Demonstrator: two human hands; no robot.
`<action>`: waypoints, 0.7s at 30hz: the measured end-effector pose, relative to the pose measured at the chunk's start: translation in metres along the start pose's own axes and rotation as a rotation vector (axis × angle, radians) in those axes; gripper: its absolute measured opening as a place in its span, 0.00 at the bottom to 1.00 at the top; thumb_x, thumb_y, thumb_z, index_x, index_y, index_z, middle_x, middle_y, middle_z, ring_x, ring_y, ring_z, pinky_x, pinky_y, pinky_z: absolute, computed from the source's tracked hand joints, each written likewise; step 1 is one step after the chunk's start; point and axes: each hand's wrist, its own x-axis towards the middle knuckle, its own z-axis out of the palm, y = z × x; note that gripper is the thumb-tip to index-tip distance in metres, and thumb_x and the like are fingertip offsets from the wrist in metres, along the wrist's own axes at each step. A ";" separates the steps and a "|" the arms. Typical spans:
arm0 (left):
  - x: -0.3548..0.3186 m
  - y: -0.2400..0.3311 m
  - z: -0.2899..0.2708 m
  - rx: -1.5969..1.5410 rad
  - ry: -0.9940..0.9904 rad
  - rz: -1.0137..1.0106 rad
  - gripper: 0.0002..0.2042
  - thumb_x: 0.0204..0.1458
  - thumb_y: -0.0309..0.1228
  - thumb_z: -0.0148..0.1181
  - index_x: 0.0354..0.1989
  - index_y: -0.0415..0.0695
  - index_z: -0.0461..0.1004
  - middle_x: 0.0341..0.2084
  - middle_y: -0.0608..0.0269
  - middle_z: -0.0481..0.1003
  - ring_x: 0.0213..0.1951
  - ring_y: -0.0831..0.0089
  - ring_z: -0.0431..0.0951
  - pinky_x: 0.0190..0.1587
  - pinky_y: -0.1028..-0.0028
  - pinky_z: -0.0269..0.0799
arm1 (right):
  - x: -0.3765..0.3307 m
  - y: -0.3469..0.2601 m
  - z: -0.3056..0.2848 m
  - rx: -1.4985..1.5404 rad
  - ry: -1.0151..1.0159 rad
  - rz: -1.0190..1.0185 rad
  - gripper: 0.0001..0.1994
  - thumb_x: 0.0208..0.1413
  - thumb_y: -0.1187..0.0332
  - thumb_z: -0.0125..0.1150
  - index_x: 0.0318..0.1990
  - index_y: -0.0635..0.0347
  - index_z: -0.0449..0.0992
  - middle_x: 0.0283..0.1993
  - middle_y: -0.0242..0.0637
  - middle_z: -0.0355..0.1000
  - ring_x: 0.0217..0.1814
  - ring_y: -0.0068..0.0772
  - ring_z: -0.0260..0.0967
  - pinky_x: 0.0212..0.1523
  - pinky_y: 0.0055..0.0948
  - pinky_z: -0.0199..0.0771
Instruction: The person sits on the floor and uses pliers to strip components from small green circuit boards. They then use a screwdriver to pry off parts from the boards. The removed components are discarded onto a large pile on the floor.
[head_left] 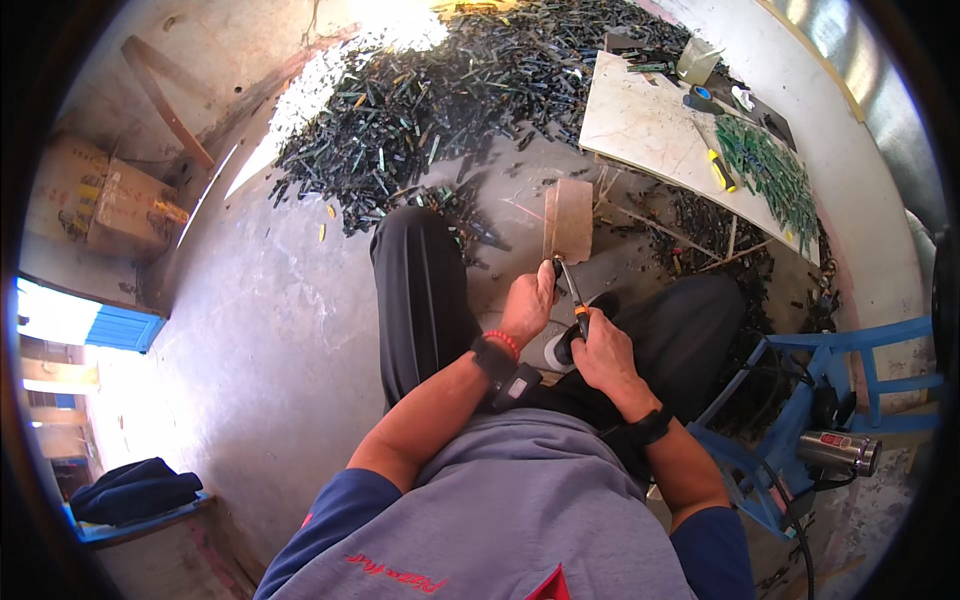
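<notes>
My right hand [600, 350] has its fingers wrapped tight around the orange-and-black handle of a screwdriver [573, 296]. The tool's long axis runs away from me, its tip pointing up at the near edge of a flat brown board piece [568, 220]. My left hand [530, 300], just left of the screwdriver, pinches that board's lower corner, fingers closed on it. Both forearms rise from the lower edge, wrists bent inward over my lap, each with a dark wristband. Beyond the board lies a heap of dark green strips [470, 90]. Right of the board stands a pale tabletop [645, 125]. Far left of the board, tan cardboard boxes [100, 200] sit against the wall.
</notes>
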 end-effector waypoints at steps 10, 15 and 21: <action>-0.003 0.011 0.002 0.222 0.076 -0.012 0.31 0.66 0.48 0.36 0.19 0.34 0.73 0.17 0.39 0.71 0.26 0.40 0.74 0.33 0.52 0.68 | 0.003 -0.010 -0.004 -0.145 -0.033 0.057 0.14 0.48 0.69 0.57 0.41 0.67 0.67 0.40 0.56 0.73 0.43 0.56 0.73 0.44 0.50 0.72; 0.000 -0.003 0.008 0.353 0.125 0.026 0.32 0.67 0.48 0.33 0.17 0.36 0.71 0.15 0.44 0.71 0.25 0.42 0.73 0.32 0.52 0.67 | 0.005 -0.011 -0.001 -0.201 -0.055 0.060 0.13 0.48 0.69 0.58 0.39 0.68 0.66 0.39 0.56 0.74 0.43 0.56 0.74 0.44 0.50 0.73; -0.003 0.000 0.008 0.388 0.115 -0.035 0.32 0.66 0.46 0.34 0.21 0.33 0.75 0.22 0.35 0.74 0.31 0.36 0.75 0.38 0.47 0.69 | 0.007 -0.010 -0.004 -0.128 -0.127 0.056 0.13 0.48 0.70 0.56 0.39 0.69 0.66 0.34 0.57 0.74 0.39 0.57 0.74 0.43 0.50 0.73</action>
